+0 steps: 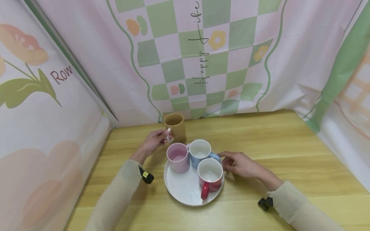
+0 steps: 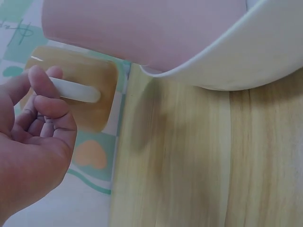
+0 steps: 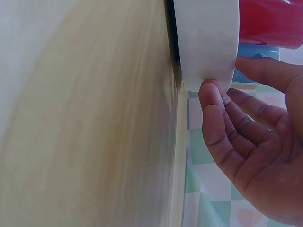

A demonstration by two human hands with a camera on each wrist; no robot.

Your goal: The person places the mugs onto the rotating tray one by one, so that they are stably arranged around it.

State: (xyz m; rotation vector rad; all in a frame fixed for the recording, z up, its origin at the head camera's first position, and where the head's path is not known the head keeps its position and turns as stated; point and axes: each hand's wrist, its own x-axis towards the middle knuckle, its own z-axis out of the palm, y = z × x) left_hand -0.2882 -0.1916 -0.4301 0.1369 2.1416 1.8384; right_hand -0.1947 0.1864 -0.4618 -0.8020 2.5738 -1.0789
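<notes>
A mustard mug (image 1: 174,123) with a white handle (image 1: 168,134) stands on the table behind a round white tray (image 1: 185,192). My left hand (image 1: 165,137) pinches that handle; in the left wrist view the thumb and fingers (image 2: 45,106) close round the white handle (image 2: 78,91) of the mustard mug (image 2: 102,101). On the tray stand a pink mug (image 1: 177,157), a blue mug (image 1: 200,150) and a red mug (image 1: 210,175). My right hand (image 1: 225,161) rests at the tray's right side, a fingertip (image 3: 210,94) touching the tray rim (image 3: 208,42), the thumb near the blue mug (image 3: 246,75).
The wooden table (image 1: 289,154) is walled by a pink and green checked cloth (image 1: 202,64) at the back and on both sides. The pink mug (image 2: 142,28) and tray rim (image 2: 246,52) fill the top of the left wrist view. The red mug (image 3: 270,21) shows above the right hand.
</notes>
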